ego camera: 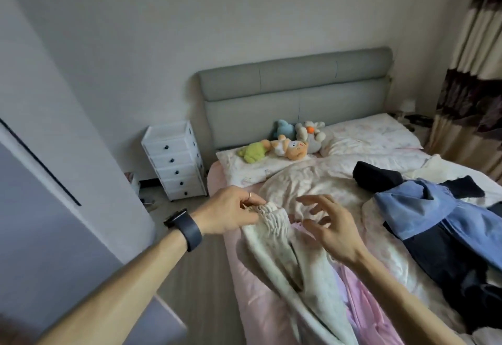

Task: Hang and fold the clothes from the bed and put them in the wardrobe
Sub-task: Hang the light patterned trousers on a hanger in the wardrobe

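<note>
Garment: pale cream trousers with gathered elastic waistband (pixel 274 257), on the pink-sheeted bed (pixel 255 304), left edge.
Axis: lengthwise along the bed, waistband toward the headboard.
Left grip (pixel 231 214): pinching the waistband.
Right grip (pixel 334 233): fingers spread, holding nothing, just above the waistband.
Nearby: blue and navy clothes heap (pixel 434 222), to the right.

**Colours In My Camera**

I see a grey headboard (pixel 296 84). Below it sit a green toy (pixel 252 152), an orange toy (pixel 292 150) and a blue toy (pixel 284 127). Left of it stand white drawers (pixel 163 145) with black knobs (pixel 171 160). Further below it, cream trousers (pixel 274 252) lie over a pink sheet (pixel 258 306). Below and right, a blue shirt (pixel 423 214) lies on dark navy clothes (pixel 377 176). Right of it hangs a brown-and-cream striped curtain (pixel 472 73).
</note>
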`<action>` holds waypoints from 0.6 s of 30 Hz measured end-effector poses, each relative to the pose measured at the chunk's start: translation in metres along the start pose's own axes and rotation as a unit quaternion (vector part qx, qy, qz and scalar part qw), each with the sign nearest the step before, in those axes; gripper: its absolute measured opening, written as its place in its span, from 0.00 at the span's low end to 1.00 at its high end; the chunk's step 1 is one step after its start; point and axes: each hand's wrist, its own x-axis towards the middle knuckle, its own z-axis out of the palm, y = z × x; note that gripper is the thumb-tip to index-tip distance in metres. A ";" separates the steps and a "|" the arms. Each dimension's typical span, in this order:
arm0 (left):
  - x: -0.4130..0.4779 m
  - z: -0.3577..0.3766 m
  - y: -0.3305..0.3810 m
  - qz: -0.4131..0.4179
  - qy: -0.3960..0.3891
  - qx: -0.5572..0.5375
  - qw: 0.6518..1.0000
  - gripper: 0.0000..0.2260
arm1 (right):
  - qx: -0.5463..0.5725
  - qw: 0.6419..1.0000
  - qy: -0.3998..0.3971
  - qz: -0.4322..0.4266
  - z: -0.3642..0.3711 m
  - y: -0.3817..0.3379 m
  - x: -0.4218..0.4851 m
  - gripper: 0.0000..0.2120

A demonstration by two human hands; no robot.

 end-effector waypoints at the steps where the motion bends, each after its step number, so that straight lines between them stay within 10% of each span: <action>1: -0.012 -0.021 0.007 0.007 0.019 0.019 1.000 0.15 | -0.029 0.998 -0.041 -0.023 -0.001 -0.017 0.013 0.28; 6: -0.091 -0.108 0.016 0.028 0.078 0.081 0.993 0.13 | -0.152 0.951 -0.251 -0.093 0.039 -0.114 0.056 0.46; 18: -0.297 -0.217 -0.062 -0.044 0.213 0.085 0.972 0.12 | -0.094 0.892 -0.416 -0.150 0.195 -0.246 0.033 0.17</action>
